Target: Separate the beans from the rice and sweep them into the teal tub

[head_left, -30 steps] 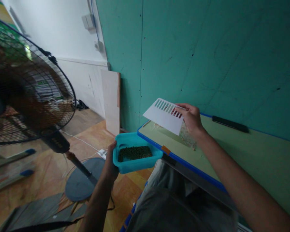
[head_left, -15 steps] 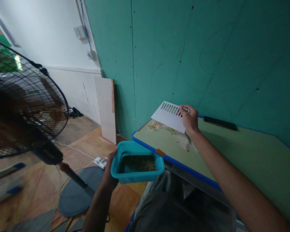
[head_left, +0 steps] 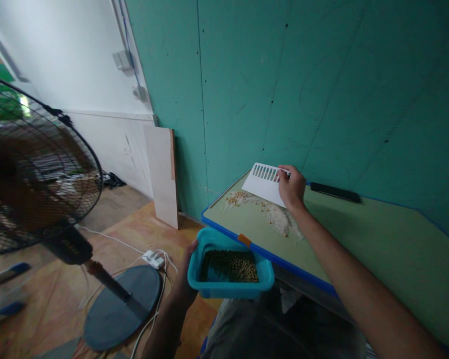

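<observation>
My left hand (head_left: 187, 279) grips the left side of a turquoise plastic tub (head_left: 230, 290), held just below the table's front edge. Inside lie dark green small beans (head_left: 219, 263) and tan soybean-like beans (head_left: 245, 270). My right hand (head_left: 292, 187) is closed on the upper right corner of a flat white scraper (head_left: 265, 188) with a row of slots. The scraper is tilted above the table (head_left: 333, 239). Below and in front of it spread white rice-like grains (head_left: 280, 219) and a patch of yellow kernels (head_left: 236, 199).
A black oblong object (head_left: 335, 192) lies at the table's back edge by the green wall (head_left: 247, 75). On the left stands a fan (head_left: 41, 169) on a round base (head_left: 123, 309). Cables and a white power strip (head_left: 153, 258) lie on the floor. A pale board (head_left: 160, 174) leans against the wall.
The tub in my left hand has moved right and slightly down, under the table's edge. The scraper has shifted a little and shows more of the grains below it. The camera view has shifted slightly.
</observation>
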Motion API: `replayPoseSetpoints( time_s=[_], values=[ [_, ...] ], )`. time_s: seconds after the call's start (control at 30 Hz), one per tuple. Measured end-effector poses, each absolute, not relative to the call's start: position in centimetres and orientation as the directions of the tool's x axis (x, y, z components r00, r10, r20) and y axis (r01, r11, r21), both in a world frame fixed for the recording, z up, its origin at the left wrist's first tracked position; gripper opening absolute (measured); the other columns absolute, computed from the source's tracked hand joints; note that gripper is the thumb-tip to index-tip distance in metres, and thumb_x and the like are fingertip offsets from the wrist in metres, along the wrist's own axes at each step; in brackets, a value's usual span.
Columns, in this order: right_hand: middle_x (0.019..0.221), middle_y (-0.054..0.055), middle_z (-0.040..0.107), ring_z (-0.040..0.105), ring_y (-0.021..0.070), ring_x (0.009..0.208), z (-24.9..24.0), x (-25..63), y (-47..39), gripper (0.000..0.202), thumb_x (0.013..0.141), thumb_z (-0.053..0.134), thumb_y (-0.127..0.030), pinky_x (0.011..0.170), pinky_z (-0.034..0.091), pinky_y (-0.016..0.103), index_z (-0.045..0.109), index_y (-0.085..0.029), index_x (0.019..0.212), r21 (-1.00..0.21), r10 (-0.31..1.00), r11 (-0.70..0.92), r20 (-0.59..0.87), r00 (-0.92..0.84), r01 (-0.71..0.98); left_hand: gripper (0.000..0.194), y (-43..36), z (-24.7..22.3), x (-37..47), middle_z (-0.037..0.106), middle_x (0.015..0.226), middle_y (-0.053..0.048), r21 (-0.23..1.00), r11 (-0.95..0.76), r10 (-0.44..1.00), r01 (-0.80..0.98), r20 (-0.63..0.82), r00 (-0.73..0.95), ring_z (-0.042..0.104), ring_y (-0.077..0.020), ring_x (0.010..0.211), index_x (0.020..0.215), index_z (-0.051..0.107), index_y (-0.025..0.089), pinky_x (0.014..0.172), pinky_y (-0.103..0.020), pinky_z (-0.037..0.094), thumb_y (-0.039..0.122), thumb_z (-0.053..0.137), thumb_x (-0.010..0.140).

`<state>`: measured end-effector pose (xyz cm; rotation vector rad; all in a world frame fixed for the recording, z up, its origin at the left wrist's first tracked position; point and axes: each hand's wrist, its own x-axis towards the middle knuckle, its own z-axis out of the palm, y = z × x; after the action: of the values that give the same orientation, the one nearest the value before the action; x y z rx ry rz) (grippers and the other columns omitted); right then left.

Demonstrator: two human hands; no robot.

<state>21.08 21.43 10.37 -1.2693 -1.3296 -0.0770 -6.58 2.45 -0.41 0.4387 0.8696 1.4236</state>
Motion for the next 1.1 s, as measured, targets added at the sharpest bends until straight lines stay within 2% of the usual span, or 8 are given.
replayPoseSetpoints(
  time_s=[0.13, 0.33, 0.43, 0.57, 0.7, 0.97, 1.1],
  values=[
    [0.091, 0.014, 0.074, 0.064, 0.0251, 0.079, 10.0, 21.3, 21.6, 0.030, 0.087, 0.053, -0.029, 0.078, 0.046, 0.038, 0.074, -0.016, 0.102, -0.664, 0.634, 0.365, 0.691, 0.348, 0.653, 0.018, 1.8, 0.4, -5.9, 0.080, 0.074, 0.003, 0.735, 0.119, 0.960, -0.668, -0.257, -0.111, 0.076, -0.0246, 0.094, 0.084, 0.078, 0.023, 0.091, -0.030, 0.053, 0.040, 0.076, 0.080],
    [0.086, 0.014, 0.074, 0.065, 0.0247, 0.079, 10.1, 21.0, 21.5, 0.030, 0.085, 0.054, -0.030, 0.077, 0.046, 0.036, 0.074, -0.015, 0.102, -0.697, 0.675, 0.381, 0.659, 0.332, 0.607, 0.029, 1.9, 0.4, -5.8, 0.081, 0.074, -0.001, 0.740, 0.159, 0.963, -0.653, -0.262, -0.063, 0.074, -0.0290, 0.103, 0.079, 0.077, 0.022, 0.097, -0.035, 0.053, 0.050, 0.078, 0.076],
    [0.083, 0.014, 0.073, 0.065, 0.0243, 0.077, 10.2, 20.8, 21.5, 0.030, 0.084, 0.054, -0.029, 0.076, 0.046, 0.036, 0.074, -0.014, 0.100, -0.696, 0.681, 0.387, 0.658, 0.321, 0.605, 0.031, 2.3, -0.3, -6.0, 0.082, 0.078, 0.000, 0.750, 0.136, 0.969, -0.647, -0.237, -0.071, 0.074, -0.0283, 0.106, 0.084, 0.078, 0.022, 0.101, -0.035, 0.051, 0.051, 0.079, 0.075],
    [0.078, 0.012, 0.072, 0.064, 0.0232, 0.071, 10.2, 20.6, 21.5, 0.032, 0.084, 0.054, -0.031, 0.073, 0.046, 0.035, 0.074, -0.013, 0.100, -0.694, 0.686, 0.405, 0.661, 0.304, 0.595, 0.036, 2.8, -1.1, -6.4, 0.083, 0.080, -0.002, 0.749, 0.184, 0.955, -0.637, -0.290, -0.064, 0.074, -0.0314, 0.108, 0.089, 0.079, 0.020, 0.105, -0.040, 0.050, 0.053, 0.077, 0.075],
    [0.080, 0.012, 0.073, 0.063, 0.0234, 0.070, 10.0, 20.6, 21.7, 0.034, 0.082, 0.053, -0.034, 0.072, 0.046, 0.036, 0.075, -0.014, 0.100, -0.697, 0.693, 0.408, 0.657, 0.298, 0.589, 0.028, 3.1, -1.7, -6.9, 0.084, 0.084, 0.001, 0.771, 0.136, 0.928, -0.622, -0.319, -0.193, 0.074, -0.0297, 0.110, 0.092, 0.078, 0.023, 0.108, -0.038, 0.048, 0.045, 0.082, 0.074],
    [0.082, 0.012, 0.074, 0.065, 0.0238, 0.072, 10.2, 20.4, 21.6, 0.033, 0.078, 0.055, -0.036, 0.068, 0.046, 0.034, 0.075, -0.014, 0.093, -0.746, 0.727, 0.427, 0.619, 0.296, 0.511, 0.033, 2.9, -1.9, -7.2, 0.084, 0.096, 0.000, 0.773, 0.122, 0.952, -0.623, -0.268, -0.146, 0.072, -0.0287, 0.115, 0.101, 0.078, 0.022, 0.107, -0.036, 0.049, 0.045, 0.078, 0.077],
    [0.084, 0.012, 0.075, 0.066, 0.0236, 0.075, 10.3, 20.4, 21.6, 0.033, 0.080, 0.054, -0.037, 0.069, 0.047, 0.033, 0.075, -0.015, 0.096, -0.751, 0.723, 0.429, 0.619, 0.307, 0.503, 0.035, 3.0, -1.5, -6.8, 0.084, 0.091, -0.003, 0.750, 0.172, 0.945, -0.638, -0.310, -0.109, 0.073, -0.0313, 0.112, 0.099, 0.078, 0.019, 0.105, -0.040, 0.050, 0.047, 0.077, 0.078]
  ],
)
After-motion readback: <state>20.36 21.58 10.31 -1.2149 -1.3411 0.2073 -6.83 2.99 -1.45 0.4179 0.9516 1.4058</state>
